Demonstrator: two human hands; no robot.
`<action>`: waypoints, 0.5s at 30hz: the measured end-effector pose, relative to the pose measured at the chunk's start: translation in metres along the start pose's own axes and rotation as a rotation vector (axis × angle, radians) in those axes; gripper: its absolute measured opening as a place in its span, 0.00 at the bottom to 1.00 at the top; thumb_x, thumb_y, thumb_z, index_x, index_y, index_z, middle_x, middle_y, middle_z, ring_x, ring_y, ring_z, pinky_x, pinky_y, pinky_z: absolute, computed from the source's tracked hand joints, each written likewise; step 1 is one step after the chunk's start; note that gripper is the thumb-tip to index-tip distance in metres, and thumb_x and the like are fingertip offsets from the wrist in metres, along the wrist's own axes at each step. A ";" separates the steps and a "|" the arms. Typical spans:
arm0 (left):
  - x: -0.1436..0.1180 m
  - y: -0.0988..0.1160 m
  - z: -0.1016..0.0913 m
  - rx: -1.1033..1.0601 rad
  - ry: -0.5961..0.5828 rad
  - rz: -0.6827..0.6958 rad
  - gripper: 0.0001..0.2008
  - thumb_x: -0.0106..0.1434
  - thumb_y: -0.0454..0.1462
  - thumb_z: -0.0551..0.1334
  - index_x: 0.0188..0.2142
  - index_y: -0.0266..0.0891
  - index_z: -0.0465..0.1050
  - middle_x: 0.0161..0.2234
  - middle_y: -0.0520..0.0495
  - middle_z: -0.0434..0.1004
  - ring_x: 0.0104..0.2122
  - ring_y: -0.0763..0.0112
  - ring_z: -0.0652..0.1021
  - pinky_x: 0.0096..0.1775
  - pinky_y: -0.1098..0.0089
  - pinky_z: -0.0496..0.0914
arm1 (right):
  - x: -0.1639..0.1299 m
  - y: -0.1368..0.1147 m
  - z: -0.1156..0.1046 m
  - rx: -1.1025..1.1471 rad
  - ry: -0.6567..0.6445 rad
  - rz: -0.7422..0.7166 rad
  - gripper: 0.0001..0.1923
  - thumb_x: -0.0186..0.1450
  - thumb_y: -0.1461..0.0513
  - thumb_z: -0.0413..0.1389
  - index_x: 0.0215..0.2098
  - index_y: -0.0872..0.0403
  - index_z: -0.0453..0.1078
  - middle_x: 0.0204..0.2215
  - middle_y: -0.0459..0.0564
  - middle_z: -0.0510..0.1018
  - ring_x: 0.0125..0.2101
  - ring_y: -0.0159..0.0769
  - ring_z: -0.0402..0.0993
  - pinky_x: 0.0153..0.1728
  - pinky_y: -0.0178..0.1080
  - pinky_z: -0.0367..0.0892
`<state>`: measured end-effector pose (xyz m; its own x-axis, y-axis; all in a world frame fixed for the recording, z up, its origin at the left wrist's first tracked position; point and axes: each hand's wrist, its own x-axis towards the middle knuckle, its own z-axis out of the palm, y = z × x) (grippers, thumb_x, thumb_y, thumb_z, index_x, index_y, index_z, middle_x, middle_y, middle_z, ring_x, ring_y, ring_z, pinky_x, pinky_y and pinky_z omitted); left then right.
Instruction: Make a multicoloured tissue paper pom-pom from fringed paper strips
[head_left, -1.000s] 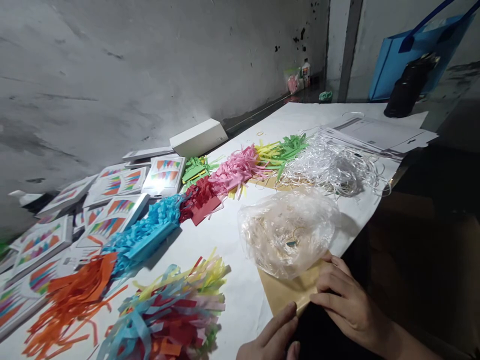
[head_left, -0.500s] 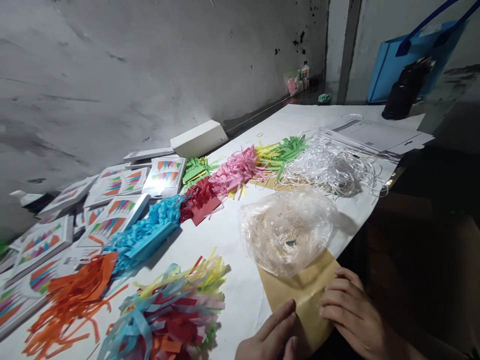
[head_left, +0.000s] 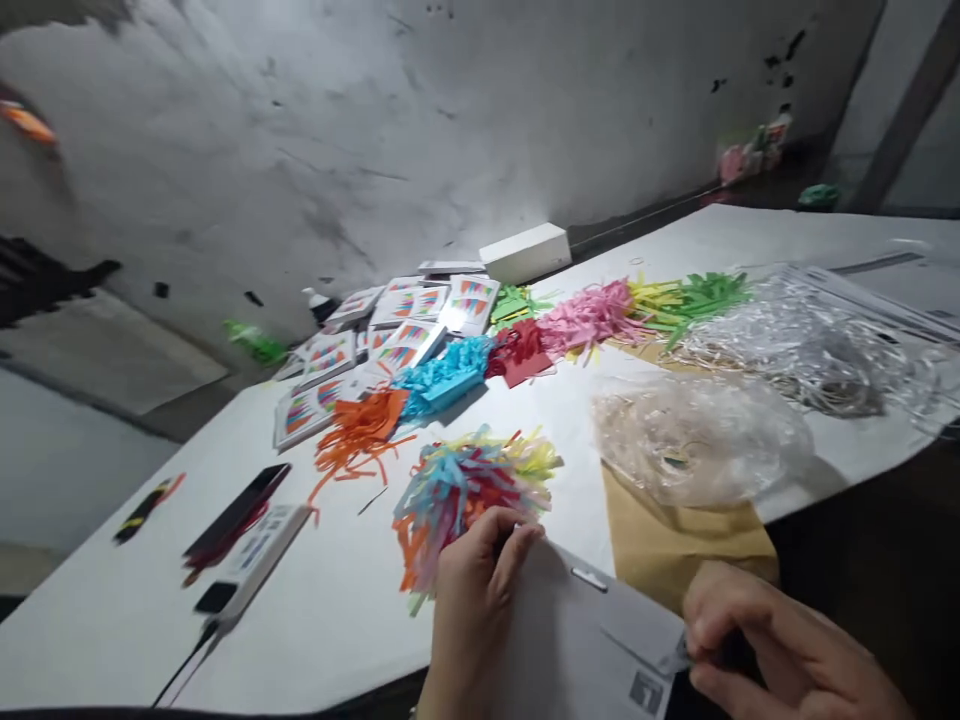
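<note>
White printed card (head_left: pixel 592 630) lies at the near table edge, held at both ends. Left hand (head_left: pixel 472 590) grips its left edge, fingers curled over the top. Right hand (head_left: pixel 765 650) pinches the lower right corner between thumb and fingers, though motion blur makes the exact grip hard to read. Mixed paper strips (head_left: pixel 469 485) sit just beyond the left hand. Brown envelope (head_left: pixel 675 535) lies just beyond the card, partly under a clear plastic bag (head_left: pixel 697 435). Sorted strip piles run further back: orange (head_left: pixel 360 430), blue (head_left: pixel 442 370), pink (head_left: pixel 592 315). Black phone (head_left: pixel 236 510) rests well to the left.
</note>
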<state>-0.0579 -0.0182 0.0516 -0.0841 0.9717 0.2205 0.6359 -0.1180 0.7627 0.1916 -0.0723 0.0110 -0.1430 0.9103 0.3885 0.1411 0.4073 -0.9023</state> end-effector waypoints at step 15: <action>-0.025 -0.008 -0.020 -0.048 0.151 -0.041 0.18 0.68 0.49 0.57 0.27 0.42 0.73 0.21 0.54 0.73 0.23 0.70 0.72 0.27 0.72 0.63 | 0.027 -0.001 0.085 -0.408 -0.056 -0.105 0.23 0.61 0.61 0.58 0.53 0.40 0.59 0.28 0.38 0.81 0.32 0.41 0.77 0.32 0.40 0.76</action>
<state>-0.0764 -0.0457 0.0527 -0.2256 0.9347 0.2747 0.5928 -0.0920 0.8000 0.1040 -0.0542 0.0067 -0.2293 0.8612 0.4536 0.4977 0.5042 -0.7057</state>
